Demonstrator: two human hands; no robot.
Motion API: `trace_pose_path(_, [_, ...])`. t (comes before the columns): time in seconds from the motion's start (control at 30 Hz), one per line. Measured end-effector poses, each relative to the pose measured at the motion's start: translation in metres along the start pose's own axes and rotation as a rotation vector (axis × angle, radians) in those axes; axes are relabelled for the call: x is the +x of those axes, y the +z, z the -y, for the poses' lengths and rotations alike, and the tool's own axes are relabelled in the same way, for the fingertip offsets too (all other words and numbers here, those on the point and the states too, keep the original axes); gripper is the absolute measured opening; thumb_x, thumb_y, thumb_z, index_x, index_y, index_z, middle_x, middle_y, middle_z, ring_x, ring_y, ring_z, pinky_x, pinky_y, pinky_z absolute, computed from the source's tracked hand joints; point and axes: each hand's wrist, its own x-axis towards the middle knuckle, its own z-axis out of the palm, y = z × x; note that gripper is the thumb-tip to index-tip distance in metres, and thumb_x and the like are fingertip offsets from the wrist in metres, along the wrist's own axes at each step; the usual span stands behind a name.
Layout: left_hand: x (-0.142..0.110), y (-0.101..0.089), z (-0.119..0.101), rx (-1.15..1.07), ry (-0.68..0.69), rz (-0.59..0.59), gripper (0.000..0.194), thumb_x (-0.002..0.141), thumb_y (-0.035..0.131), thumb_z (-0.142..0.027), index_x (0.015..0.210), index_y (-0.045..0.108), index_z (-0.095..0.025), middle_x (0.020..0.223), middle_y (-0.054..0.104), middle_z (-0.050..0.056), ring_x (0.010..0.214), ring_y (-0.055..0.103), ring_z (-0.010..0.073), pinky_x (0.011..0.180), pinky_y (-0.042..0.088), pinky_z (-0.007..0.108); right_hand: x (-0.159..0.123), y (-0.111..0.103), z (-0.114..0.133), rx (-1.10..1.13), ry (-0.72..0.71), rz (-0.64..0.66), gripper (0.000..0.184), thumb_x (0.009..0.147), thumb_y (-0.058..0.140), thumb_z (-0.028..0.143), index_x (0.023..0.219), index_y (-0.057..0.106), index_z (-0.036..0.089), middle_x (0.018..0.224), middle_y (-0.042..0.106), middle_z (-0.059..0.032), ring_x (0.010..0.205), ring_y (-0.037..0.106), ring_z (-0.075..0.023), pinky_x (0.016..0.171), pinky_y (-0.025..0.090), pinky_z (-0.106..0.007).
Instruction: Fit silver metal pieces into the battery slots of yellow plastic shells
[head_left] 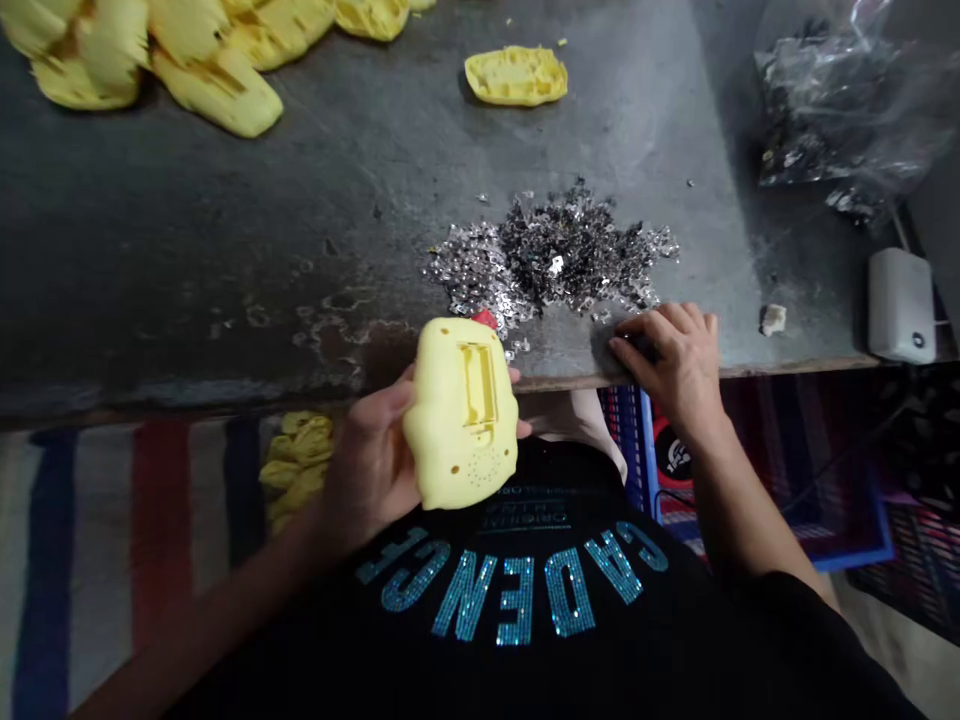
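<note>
My left hand (379, 450) is closed around a pale yellow plastic toy casing (442, 420), held up in front of the table edge. Its back faces me, showing an open battery compartment, screw holes and a cluster of small speaker holes. A bit of red sticks out at the casing's top. On the tabletop at the front edge rests my right hand (671, 355), thumb and forefinger curled close together; whatever they hold is hidden. Just beyond it lies a heap of small shiny metal pieces (555, 255), probably contact plates.
Yellow casing halves (217, 85) pile up at the back left, and one lone half (517, 77) lies farther back. At right are a clear plastic bag (832, 110) of metal pieces, a white device (900, 305) and a small white lump (773, 319). Blue crates (645, 450) stand below.
</note>
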Motion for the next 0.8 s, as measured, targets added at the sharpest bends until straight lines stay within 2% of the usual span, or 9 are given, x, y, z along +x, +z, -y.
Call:
trace_pose_path(0.07, [-0.002, -0.005, 0.003, -0.03, -0.065, 0.042, 0.084, 0.097, 0.076, -0.065, 0.169, 0.067, -0.022, 0.145, 0.088, 0.015, 0.108, 0.089, 0.0425, 0.096, 0.075, 0.054, 0.0, 0.001, 0.005, 0.024, -0.012, -0.008, 0.013, 0.111, 0.08, 0.034, 0.101, 0.08, 0.027, 0.097, 0.078, -0.0051, 0.099, 0.068, -0.0297, 0.09, 0.047, -0.047])
trace_pose_path(0.1, [-0.002, -0.006, 0.005, -0.059, -0.088, 0.082, 0.08, 0.1, 0.073, -0.063, 0.168, 0.068, -0.021, 0.146, 0.088, 0.015, 0.106, 0.089, 0.0416, 0.094, 0.074, 0.052, -0.001, -0.001, 0.008, 0.063, -0.042, -0.012, 0.012, 0.112, 0.079, 0.032, 0.102, 0.08, 0.027, 0.097, 0.078, -0.0047, 0.097, 0.069, -0.0291, 0.088, 0.049, -0.046])
trace_pose_path(0.17, [0.0, -0.006, 0.009, -0.12, -0.123, 0.154, 0.072, 0.102, 0.071, -0.06, 0.162, 0.073, -0.02, 0.14, 0.089, 0.016, 0.103, 0.089, 0.0391, 0.09, 0.073, 0.047, -0.001, -0.01, 0.016, 0.176, -0.13, -0.006, 0.006, 0.113, 0.078, 0.026, 0.109, 0.081, 0.028, 0.099, 0.081, -0.0038, 0.096, 0.073, -0.027, 0.086, 0.054, -0.044])
trace_pose_path(0.23, [0.005, -0.001, 0.01, -0.159, -0.172, 0.201, 0.073, 0.1, 0.076, -0.056, 0.162, 0.072, -0.019, 0.129, 0.092, 0.016, 0.097, 0.089, 0.0377, 0.084, 0.072, 0.045, 0.001, -0.023, 0.029, 0.299, -0.212, 0.012, 0.012, 0.112, 0.079, 0.018, 0.119, 0.081, 0.028, 0.105, 0.085, -0.0023, 0.095, 0.078, -0.0233, 0.085, 0.057, -0.04])
trace_pose_path(0.33, [0.011, 0.005, 0.011, -0.172, -0.228, 0.238, 0.079, 0.099, 0.08, -0.057, 0.164, 0.07, -0.014, 0.122, 0.092, 0.018, 0.101, 0.09, 0.0379, 0.092, 0.071, 0.045, 0.009, -0.04, 0.051, 0.458, -0.271, 0.061, 0.024, 0.108, 0.083, 0.009, 0.122, 0.079, 0.028, 0.111, 0.088, -0.001, 0.096, 0.083, -0.0196, 0.084, 0.06, -0.036])
trace_pose_path(0.47, [0.008, 0.008, 0.012, -0.158, -0.227, 0.31, 0.087, 0.099, 0.078, -0.068, 0.165, 0.069, -0.013, 0.122, 0.092, 0.018, 0.109, 0.09, 0.0392, 0.1, 0.07, 0.046, 0.023, -0.047, 0.072, 0.624, -0.345, 0.111, 0.021, 0.106, 0.086, 0.011, 0.119, 0.08, 0.026, 0.11, 0.088, -0.004, 0.098, 0.086, -0.0219, 0.088, 0.067, -0.036])
trace_pose_path(0.6, [-0.006, 0.01, 0.009, -0.144, -0.191, 0.308, 0.079, 0.106, 0.071, -0.065, 0.169, 0.067, -0.017, 0.123, 0.093, 0.014, 0.11, 0.09, 0.0375, 0.096, 0.069, 0.044, 0.033, -0.044, 0.077, 0.603, -0.435, 0.13, 0.021, 0.107, 0.084, 0.013, 0.123, 0.08, 0.026, 0.113, 0.088, -0.0055, 0.099, 0.086, -0.0231, 0.089, 0.069, -0.038])
trace_pose_path(0.7, [-0.014, 0.015, 0.003, -0.135, -0.173, 0.285, 0.063, 0.109, 0.07, -0.062, 0.153, 0.076, -0.017, 0.112, 0.093, 0.011, 0.105, 0.091, 0.0341, 0.093, 0.068, 0.039, 0.038, -0.046, 0.078, 0.56, -0.493, 0.139, 0.021, 0.108, 0.083, 0.012, 0.123, 0.08, 0.026, 0.113, 0.088, -0.0059, 0.097, 0.086, -0.0231, 0.087, 0.07, -0.038])
trace_pose_path(0.8, [-0.017, 0.018, 0.001, -0.154, -0.166, 0.292, 0.057, 0.11, 0.07, -0.059, 0.146, 0.078, -0.015, 0.105, 0.092, 0.01, 0.104, 0.09, 0.0325, 0.094, 0.067, 0.038, 0.04, -0.051, 0.08, 0.528, -0.531, 0.138, 0.022, 0.107, 0.084, 0.01, 0.122, 0.08, 0.026, 0.115, 0.089, -0.0068, 0.098, 0.086, -0.0231, 0.086, 0.069, -0.038])
